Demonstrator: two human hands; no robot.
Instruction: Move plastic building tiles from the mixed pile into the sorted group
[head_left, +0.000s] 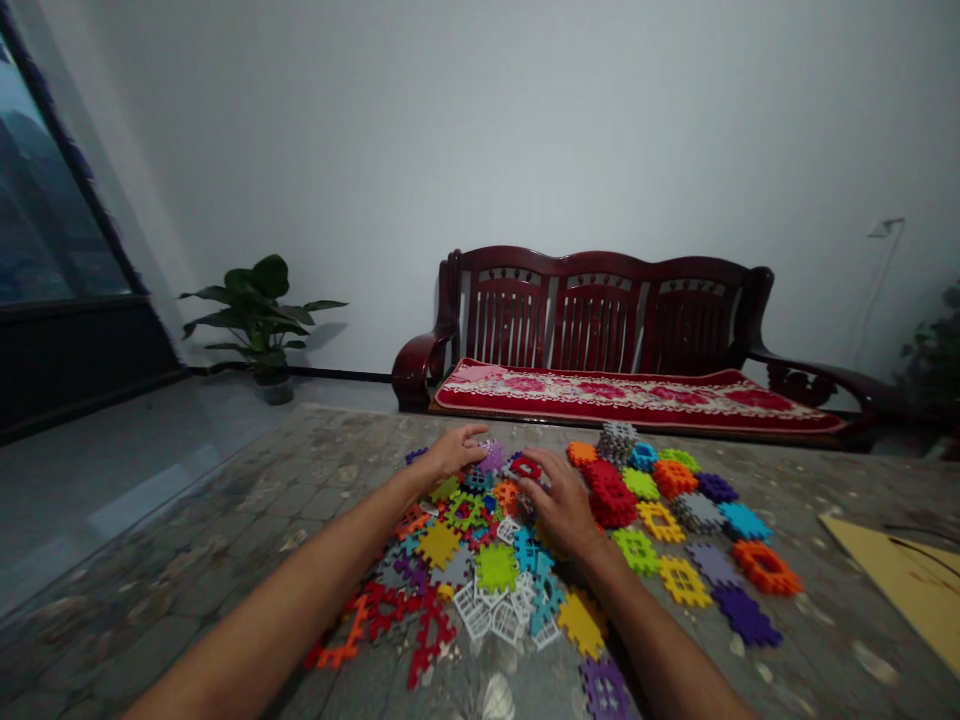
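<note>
- Near the tabletop's (337, 450) near edge, a purple piece (602, 688) is lying under the right forearm (652, 620); a dragging sleeveless arm could be sweeping it off line.
- White window pieces (504, 620) are overlapping loosely, so a nudge could be making them slide.
- The right hand (562, 503) is curling its fingers by a red piece (526, 467); whether they are pinching it, I cannot tell.
- Just beside it, the red stack (609, 492) is standing toward the right edge, where a knuckle could be toppling it.
- The left hand (452, 450) is spreading its fingers beside a lilac piece (491, 457); tangled teeth could be lifting neighbours.
- Toward the right edge, a yellow board (892, 575) is lying.
- Beyond the far edge, a wooden sofa (592, 315) is standing.
</note>
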